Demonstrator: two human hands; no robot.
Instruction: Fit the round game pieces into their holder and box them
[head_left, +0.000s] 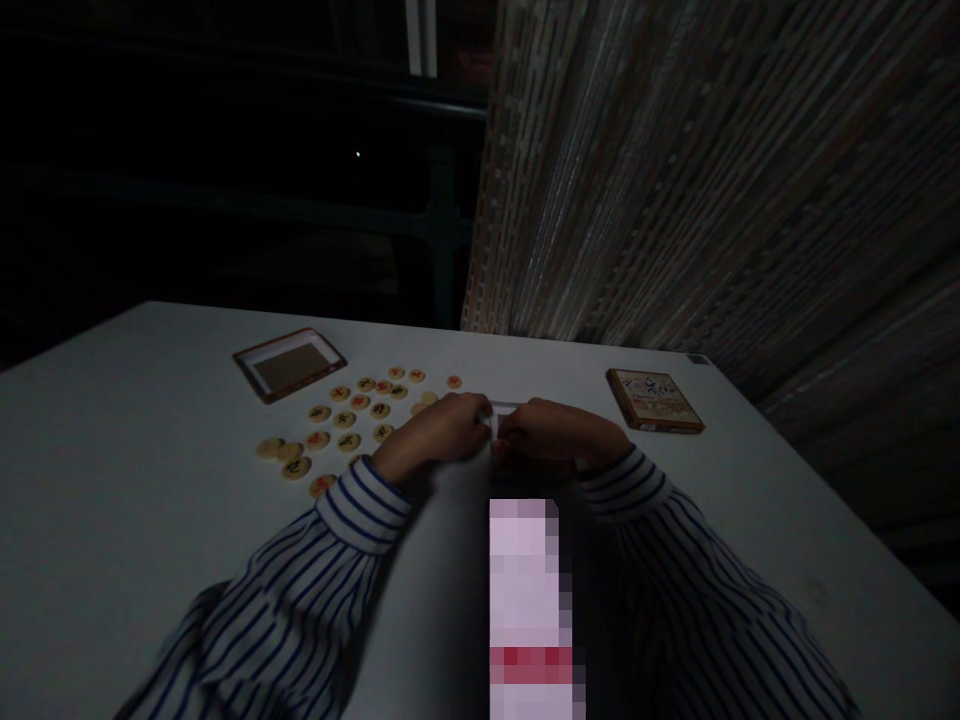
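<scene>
Curled over a pale-rimmed tray-like thing [504, 408] at the table's middle, my left hand [439, 432] seems to grip its left edge. My right hand [564, 432] is closed at the same thing, its fingertips bent down inside the rim. A small reddish mark, perhaps on a xiangqi piece, shows by those fingertips; what they pinch is hidden. Left of my left hand, round xiangqi pieces [344, 419] with red or black characters lie scattered. Several face down, such as the plain piece [270, 448]. My forearms and the dim light hide the tray's near part.
An open shallow box half [289, 362] lies at the back left of the white table [187, 560]. To the right rests a decorated box lid [654, 400]. A strand curtain [600, 200] hangs behind the far edge. A pixelated patch covers the lower middle.
</scene>
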